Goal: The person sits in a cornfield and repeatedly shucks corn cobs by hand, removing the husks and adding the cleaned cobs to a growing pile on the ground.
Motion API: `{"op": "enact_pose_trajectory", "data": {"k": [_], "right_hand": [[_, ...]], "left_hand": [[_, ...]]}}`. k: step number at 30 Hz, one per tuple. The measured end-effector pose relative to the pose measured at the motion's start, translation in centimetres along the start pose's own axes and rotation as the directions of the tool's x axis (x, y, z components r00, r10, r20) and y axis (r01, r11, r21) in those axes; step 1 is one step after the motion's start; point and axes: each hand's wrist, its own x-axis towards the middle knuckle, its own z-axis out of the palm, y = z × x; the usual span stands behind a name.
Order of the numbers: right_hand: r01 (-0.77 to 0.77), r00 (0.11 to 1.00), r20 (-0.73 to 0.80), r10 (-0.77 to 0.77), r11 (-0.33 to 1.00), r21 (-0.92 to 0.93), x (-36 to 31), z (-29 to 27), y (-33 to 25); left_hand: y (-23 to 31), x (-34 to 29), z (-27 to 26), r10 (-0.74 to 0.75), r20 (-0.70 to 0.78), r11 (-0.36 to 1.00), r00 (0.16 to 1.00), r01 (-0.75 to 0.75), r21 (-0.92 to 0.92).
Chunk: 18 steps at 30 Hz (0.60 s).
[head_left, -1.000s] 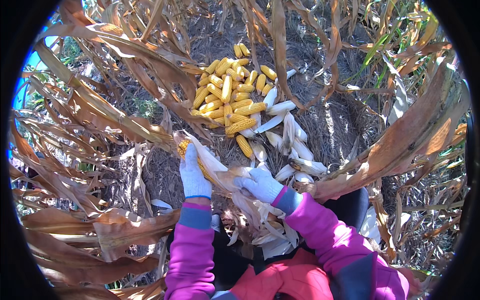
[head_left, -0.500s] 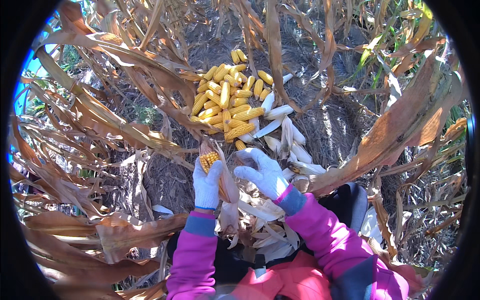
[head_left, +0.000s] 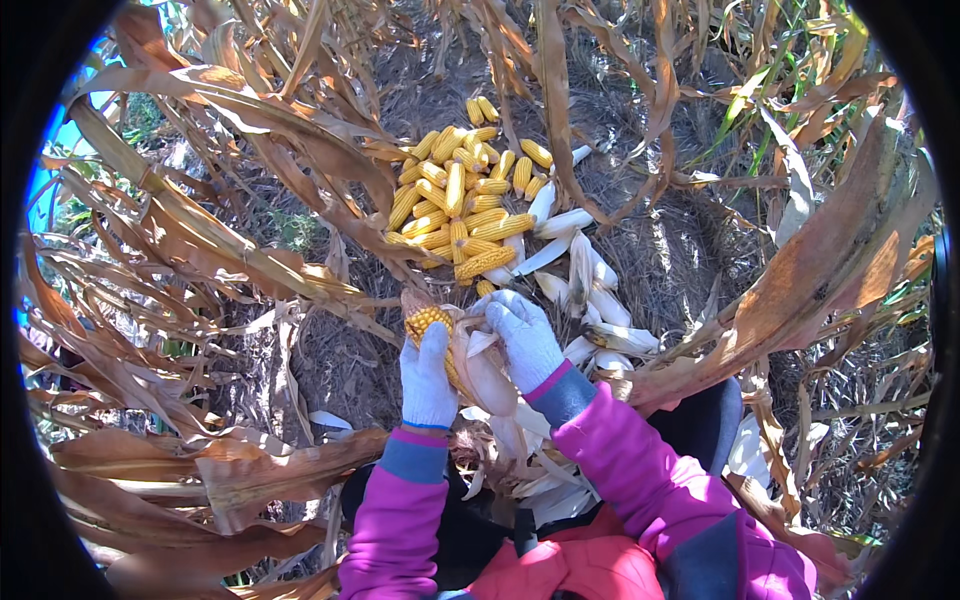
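Note:
My left hand point(head_left: 428, 378), in a white knit glove, is closed around an ear of corn point(head_left: 428, 320) whose yellow kernels show above and beside the thumb. Pale husk point(head_left: 484, 375) hangs off the right side of this ear. My right hand point(head_left: 524, 338), gloved the same way, pinches the husk near its upper edge, with the fingertips close to the ear. Just beyond both hands lies a heap of husked yellow corn ears point(head_left: 455, 195) on the ground. The lower end of the held ear is partly covered by my left hand and the husk.
Ears in pale husks point(head_left: 595, 285) lie right of the heap. Loose husks point(head_left: 545, 480) are strewn below my hands, by my knees. Dry corn stalks and leaves point(head_left: 230, 240) lean in from the left, and a broad dry leaf point(head_left: 790, 300) arches across the right.
My right hand has closed from a spread pose onto the husk and drawn it rightward off the ear. More kernels show now. My left hand still holds the ear.

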Motion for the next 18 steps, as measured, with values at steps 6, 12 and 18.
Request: {"op": "enact_pose_trajectory", "data": {"k": [6,12,18], "right_hand": [[0.093,0.991,0.094,-0.098,0.994,0.058,1.0,1.6,-0.7],[0.107,0.993,-0.033,-0.112,0.987,-0.121,2.1,2.3,0.0],[0.126,0.991,0.116,-0.073,0.819,-0.561,1.5,2.0,-1.6]], "left_hand": [[-1.2,1.9,-2.5,-0.149,-0.026,0.947,0.989,0.135,-0.290],[-1.4,1.3,-1.5,-0.063,0.008,0.995,0.998,0.064,-0.077],[-0.6,0.3,-0.3,0.030,0.032,0.998,0.999,-0.032,0.063]]}}
